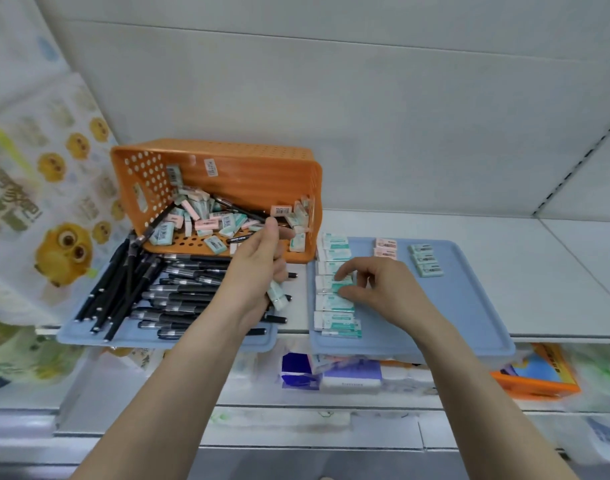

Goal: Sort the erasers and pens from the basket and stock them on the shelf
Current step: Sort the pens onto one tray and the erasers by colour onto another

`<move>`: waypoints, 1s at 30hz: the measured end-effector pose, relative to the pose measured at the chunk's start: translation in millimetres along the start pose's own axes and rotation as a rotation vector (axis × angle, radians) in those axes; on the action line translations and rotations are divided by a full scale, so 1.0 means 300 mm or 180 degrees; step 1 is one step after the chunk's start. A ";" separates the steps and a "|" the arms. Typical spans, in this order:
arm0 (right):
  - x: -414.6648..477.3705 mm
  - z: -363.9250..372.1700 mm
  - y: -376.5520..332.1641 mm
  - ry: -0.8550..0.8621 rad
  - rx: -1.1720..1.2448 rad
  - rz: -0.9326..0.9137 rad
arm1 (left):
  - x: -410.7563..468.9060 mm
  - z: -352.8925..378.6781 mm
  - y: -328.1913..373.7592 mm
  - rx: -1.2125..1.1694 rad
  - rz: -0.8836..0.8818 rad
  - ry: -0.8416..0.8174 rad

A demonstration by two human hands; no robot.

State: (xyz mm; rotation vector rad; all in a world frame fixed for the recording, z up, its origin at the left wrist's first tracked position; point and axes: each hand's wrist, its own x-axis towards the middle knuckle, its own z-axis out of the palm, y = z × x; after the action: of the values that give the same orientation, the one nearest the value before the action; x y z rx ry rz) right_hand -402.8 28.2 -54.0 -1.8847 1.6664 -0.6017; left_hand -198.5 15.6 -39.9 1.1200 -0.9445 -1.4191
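Observation:
An orange basket (262,168) lies tipped on its side on the shelf, with several green and pink erasers (206,216) and a few black pens spilling from its mouth. In front of it a blue tray (89,336) holds several black pens (179,292). My left hand (262,268) reaches at the basket mouth and grips a green eraser (277,294) in its curled fingers. To the right, a second blue tray (469,306) carries a column of green erasers (334,306). My right hand (372,289) pinches one eraser in that column.
Two pink erasers (386,248) and three green ones (427,259) sit in short rows farther back on the right tray. Printed tissue packs (37,202) crowd the left. The white shelf (538,271) extends right. Boxes and an orange basket (538,382) fill the lower shelf.

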 end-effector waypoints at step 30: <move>-0.011 -0.040 -0.040 -0.0126 0.0078 -0.0294 | -0.042 -0.040 -0.117 0.3847 0.1714 -0.0712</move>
State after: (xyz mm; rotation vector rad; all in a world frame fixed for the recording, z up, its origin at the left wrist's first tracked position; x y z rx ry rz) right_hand -402.0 31.4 -36.9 -1.9520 1.5472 -0.6148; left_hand -195.5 33.2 -74.7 1.3569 -2.2049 -0.4380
